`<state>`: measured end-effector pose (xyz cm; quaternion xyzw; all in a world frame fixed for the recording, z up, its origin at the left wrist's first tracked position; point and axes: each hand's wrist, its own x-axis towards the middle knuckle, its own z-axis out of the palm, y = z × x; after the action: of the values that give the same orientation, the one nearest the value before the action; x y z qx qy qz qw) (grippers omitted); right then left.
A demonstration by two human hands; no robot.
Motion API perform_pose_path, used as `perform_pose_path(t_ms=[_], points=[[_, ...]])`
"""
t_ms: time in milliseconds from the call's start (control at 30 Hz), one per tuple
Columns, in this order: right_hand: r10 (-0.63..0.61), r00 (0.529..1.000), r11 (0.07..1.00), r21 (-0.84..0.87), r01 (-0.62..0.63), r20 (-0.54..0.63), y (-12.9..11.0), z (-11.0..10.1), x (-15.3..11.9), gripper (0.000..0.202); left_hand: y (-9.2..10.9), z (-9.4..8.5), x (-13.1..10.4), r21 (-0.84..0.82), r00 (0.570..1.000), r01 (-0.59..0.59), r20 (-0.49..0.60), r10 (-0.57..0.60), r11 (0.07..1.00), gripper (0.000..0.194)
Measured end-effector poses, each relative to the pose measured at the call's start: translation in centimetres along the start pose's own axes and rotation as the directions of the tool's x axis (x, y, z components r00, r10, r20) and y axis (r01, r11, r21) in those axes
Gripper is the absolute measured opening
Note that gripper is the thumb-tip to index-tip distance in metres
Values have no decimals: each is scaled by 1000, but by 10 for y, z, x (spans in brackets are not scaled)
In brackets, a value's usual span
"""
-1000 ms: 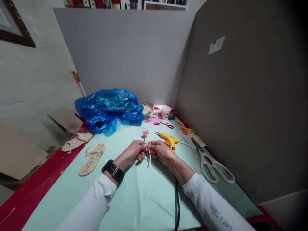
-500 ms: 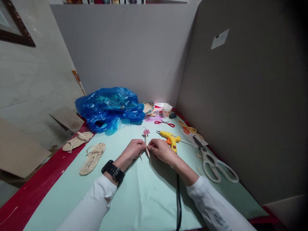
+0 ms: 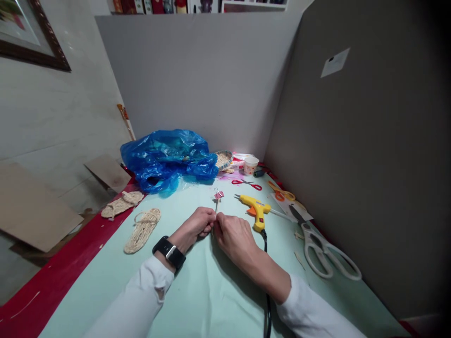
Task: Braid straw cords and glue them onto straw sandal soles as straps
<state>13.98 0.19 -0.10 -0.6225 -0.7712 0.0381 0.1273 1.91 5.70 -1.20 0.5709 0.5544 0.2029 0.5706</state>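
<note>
A pink binder clip [image 3: 219, 195] grips the far end of a thin pale straw strip [image 3: 217, 206] on the table. The near part of the strip runs into my fingers. My left hand [image 3: 198, 223], with a black watch at its wrist, pinches the strip from the left, fingers curled. Close against it, my right hand [image 3: 237, 235] is also closed on the strip, its back turned up. Loose ends of the straw are hidden beneath my hands. A yellow glue gun [image 3: 258, 209] lies just right of my right hand.
Two woven straw sandals [image 3: 143, 231] lie at left. Behind are a blue plastic bag [image 3: 169, 159], a woven basket [image 3: 224, 160] and a paper cup [image 3: 251, 165]. Red scissors [image 3: 246, 184], orange scissors [image 3: 283, 192] and large white-handled scissors [image 3: 322, 251] lie toward the right; a black cord crosses the front.
My right hand has turned over, back upward, and come lower over the straw. Loose straw ends that showed below my fingers are now covered. The whole view has shifted slightly.
</note>
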Motion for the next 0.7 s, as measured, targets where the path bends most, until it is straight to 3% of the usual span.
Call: perform_pose_path(t_ms=[233, 400, 600, 700], points=[[-53, 998, 998, 26, 52, 38, 3, -4, -3, 23, -3, -1, -1, -6, 1000, -14, 16, 14, 1000, 29], [43, 999, 984, 174, -39, -23, 27, -19, 12, 31, -3, 2, -1, 19, 999, -32, -5, 32, 999, 29], [-36, 981, 889, 454, -56, 191, 38, -3, 29, 25, -4, -1, -1, 102, 997, -77, 13, 76, 992, 28], [-20, 971, 843, 526, -112, 238, 40, 9, 35, 25, -4, -1, -3, 174, 993, -116, 3, 117, 978, 27]])
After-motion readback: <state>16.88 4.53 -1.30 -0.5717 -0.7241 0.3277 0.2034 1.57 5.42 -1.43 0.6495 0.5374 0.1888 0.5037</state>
